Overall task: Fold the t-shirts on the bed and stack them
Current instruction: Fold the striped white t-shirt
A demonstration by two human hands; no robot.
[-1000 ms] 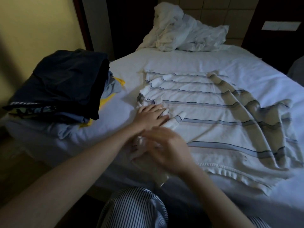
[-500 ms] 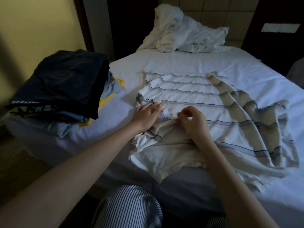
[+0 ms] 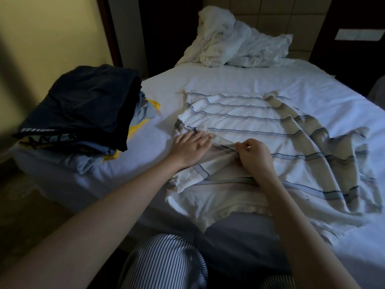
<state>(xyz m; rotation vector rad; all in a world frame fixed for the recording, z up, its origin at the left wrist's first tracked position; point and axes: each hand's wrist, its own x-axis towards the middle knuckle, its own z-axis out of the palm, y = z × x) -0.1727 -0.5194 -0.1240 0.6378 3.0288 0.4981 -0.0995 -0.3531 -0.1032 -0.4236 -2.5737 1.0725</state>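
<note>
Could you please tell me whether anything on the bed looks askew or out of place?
The stack of folded clothes looks uneven, lower layers sticking out; the striped t-shirt lies rumpled, with deep creases.

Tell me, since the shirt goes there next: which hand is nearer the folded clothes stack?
Left. The left hand lies flat on the edge of the striped t-shirt that faces the folded stack; the right hand pinches a fold farther away, toward the shirt's middle.

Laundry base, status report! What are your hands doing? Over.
Left hand flat on striped t-shirt. Right hand pinching its fold. Folded stack sits apart, left side.
</note>
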